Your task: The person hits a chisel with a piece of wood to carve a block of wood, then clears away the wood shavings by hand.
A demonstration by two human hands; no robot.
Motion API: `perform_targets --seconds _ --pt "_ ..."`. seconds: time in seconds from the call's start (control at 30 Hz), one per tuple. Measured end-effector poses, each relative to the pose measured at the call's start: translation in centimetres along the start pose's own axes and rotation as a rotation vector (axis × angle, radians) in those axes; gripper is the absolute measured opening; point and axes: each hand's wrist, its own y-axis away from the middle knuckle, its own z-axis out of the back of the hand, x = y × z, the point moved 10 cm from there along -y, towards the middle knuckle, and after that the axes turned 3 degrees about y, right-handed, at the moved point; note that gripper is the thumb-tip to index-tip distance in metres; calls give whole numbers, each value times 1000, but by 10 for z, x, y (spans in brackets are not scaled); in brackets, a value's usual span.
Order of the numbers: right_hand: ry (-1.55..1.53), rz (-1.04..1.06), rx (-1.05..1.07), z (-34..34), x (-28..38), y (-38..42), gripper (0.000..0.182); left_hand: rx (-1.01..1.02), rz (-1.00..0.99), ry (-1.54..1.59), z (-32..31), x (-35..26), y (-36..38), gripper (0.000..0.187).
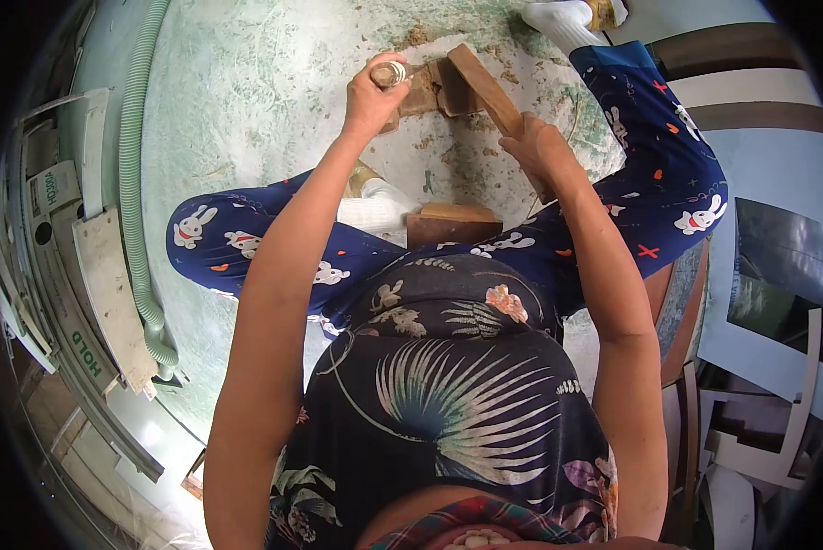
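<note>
My left hand (pixel 372 99) is closed around an upright tool with a round handle (pixel 389 74), seen nearly end-on, with pale bands near its top. The tool's lower part is hidden, so I cannot tell its kind. Beneath and beside that hand lies a brown wooden block (pixel 421 94) on the floor. My right hand (pixel 538 149) grips a long, flat wooden bar (pixel 485 90) near its lower end. The bar slants up and left, its far end overlapping a second piece of wood (pixel 455 96) beside the block.
Wood chips (pixel 416 37) litter the pale green floor (pixel 237 92). Between my legs sits another wooden block (pixel 453 227). A ribbed green hose (pixel 135 137) runs along the left, near stacked boards (pixel 109 284). Dark panels and white frames (pixel 783 431) lie at right.
</note>
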Motion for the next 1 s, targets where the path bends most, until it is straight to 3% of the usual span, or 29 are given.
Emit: perform_targets --seconds 0.27,0.37,0.47,0.6,0.63,0.83,1.0 --pt "0 42 8 -2 3 2 53 8 -27 -43 -6 -10 4 27" --pt "-1 17 -20 0 3 2 46 133 -105 -93 -21 -18 13 31" --pt "-5 12 -14 -1 2 2 46 295 -411 -291 -44 -44 35 36" --pt "1 17 -16 -1 2 1 48 550 -363 -366 -66 -52 58 41" --pt "-4 7 -10 -1 2 1 48 613 -274 -362 -68 -48 59 41" --pt "6 -3 16 -2 0 1 49 261 -245 -218 -19 -49 27 38" --pt "4 14 2 0 1 2 48 26 13 -73 2 -17 13 30"
